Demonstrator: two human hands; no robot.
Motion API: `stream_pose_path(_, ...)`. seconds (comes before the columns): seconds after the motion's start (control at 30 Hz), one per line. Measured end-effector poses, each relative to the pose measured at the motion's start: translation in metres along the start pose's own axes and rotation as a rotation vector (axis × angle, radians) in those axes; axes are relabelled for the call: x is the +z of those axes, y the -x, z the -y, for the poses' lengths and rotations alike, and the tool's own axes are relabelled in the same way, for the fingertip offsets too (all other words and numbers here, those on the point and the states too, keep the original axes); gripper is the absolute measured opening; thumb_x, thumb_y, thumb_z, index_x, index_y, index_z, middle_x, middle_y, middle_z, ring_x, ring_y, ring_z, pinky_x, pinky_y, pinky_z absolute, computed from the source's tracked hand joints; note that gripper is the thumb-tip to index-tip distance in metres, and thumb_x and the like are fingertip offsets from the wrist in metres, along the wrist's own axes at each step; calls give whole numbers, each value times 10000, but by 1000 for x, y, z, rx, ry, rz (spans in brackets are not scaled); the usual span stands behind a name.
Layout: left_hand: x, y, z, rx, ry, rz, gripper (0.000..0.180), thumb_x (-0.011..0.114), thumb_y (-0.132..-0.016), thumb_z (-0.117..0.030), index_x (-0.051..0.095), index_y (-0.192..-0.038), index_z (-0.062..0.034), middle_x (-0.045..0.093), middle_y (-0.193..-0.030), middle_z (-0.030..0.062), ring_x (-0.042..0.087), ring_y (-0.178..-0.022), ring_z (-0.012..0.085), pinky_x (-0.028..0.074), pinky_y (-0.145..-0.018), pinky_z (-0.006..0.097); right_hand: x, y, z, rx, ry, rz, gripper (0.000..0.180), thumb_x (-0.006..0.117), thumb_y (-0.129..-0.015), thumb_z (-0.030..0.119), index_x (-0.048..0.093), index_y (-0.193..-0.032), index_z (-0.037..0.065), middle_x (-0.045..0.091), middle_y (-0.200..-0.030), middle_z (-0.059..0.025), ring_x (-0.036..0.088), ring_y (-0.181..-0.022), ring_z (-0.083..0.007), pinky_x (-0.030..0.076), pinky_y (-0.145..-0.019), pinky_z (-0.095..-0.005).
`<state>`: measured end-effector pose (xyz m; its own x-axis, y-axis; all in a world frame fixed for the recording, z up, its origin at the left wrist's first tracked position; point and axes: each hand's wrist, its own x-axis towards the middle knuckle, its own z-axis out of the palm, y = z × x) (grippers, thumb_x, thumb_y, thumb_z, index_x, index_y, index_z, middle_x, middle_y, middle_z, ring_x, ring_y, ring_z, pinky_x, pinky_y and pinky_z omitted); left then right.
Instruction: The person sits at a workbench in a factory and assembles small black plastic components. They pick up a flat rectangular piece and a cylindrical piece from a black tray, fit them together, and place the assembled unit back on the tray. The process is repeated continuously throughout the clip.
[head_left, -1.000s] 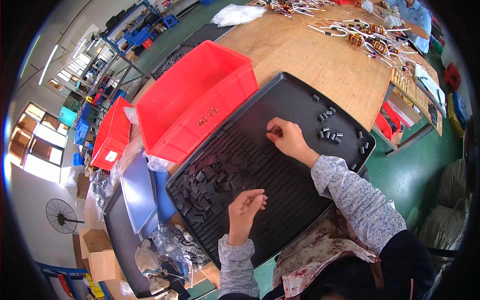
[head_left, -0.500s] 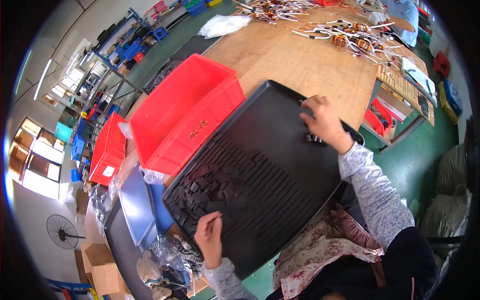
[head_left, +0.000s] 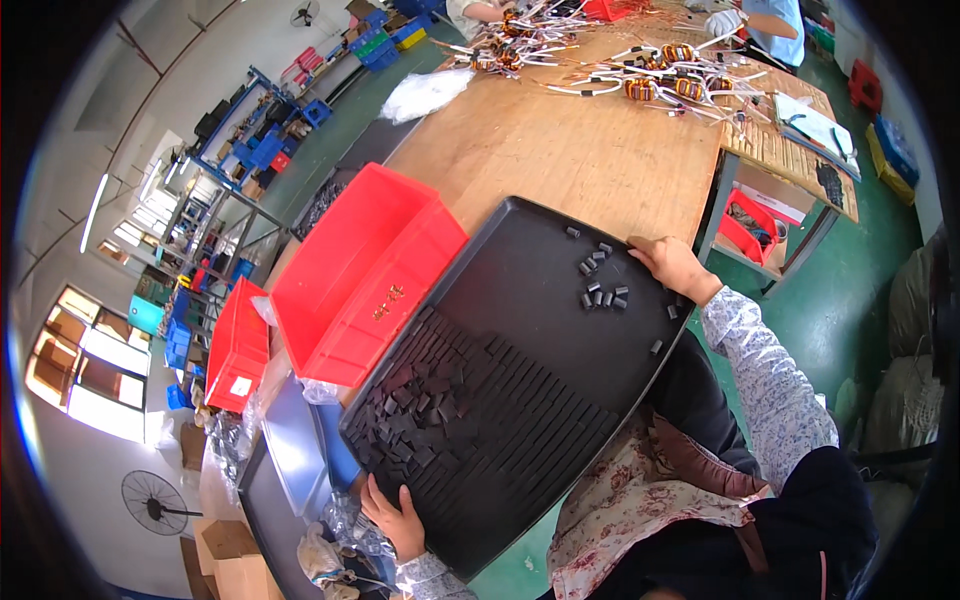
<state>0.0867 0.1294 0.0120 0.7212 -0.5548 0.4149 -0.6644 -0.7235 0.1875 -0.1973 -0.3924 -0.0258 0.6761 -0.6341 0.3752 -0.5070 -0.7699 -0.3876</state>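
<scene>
Black plastic tray (head_left: 520,330), large and shallow, is held at two opposite corners. The left hand (head_left: 392,515) has its grip curled over the near-left corner, fingers pressed onto the rim; the right hand (head_left: 672,268) has its grip closed over the far-right edge. The tray rests tilted on the wooden surface (head_left: 590,150) and the lap, touching the red bin (head_left: 365,265) on its left side.

Small black ferrite pieces (head_left: 440,420) lie in rows across the lower half; a loose cluster (head_left: 598,282) sits just beside the right hand.

Recommended handling, as a judgement: keep both grips firm, tilt slowly and evenly, and avoid jolts so the ordered rows do not slide out of line.
</scene>
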Motion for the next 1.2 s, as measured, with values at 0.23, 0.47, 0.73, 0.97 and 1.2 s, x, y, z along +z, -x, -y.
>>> stream_pose_path(0.23,19,-2,21,-26,-3,1,616,611,-944,-264,370,-1454,-17,507,-1287,276,507,-1082,422,400,-958,493,-33,77,12,128,101,-21,246,578,-943,252,647,-1117,93,658,-735,-184,649,-701,-380,508,-616,-482)
stream_pose_path(0.47,28,-39,4,-65,232,64,398,632,-951,-204,585,-1275,23,665,-1092,193,628,-817,219,495,-747,330,-73,146,13,286,49,-134,238,629,-904,175,666,-1125,95,655,-747,-193,628,-685,-398,497,-609,-481)
stream_pose_path(0.73,63,-68,14,-97,505,87,319,619,-953,-190,644,-1206,3,655,-1059,162,576,-885,226,469,-810,355,-63,124,2,295,120,-153,216,626,-906,194,666,-1096,99,635,-692,-201,624,-660,-405,497,-602,-491)
stream_pose_path(0.97,76,-95,26,-181,513,35,324,614,-962,-242,668,-1189,-16,678,-1046,158,575,-852,216,470,-827,338,-35,93,13,293,115,-157,206,616,-914,219,672,-1089,126,637,-687,-201,627,-654,-410,500,-598,-508)
stream_pose_path(1.2,61,-93,-44,-47,240,-10,526,620,-945,-285,476,-1416,-102,409,-1497,173,350,-1312,338,227,-1113,431,-30,59,39,234,108,-126,367,672,-818,61,610,-1180,41,654,-904,-188,623,-879,-372,506,-746,-433)
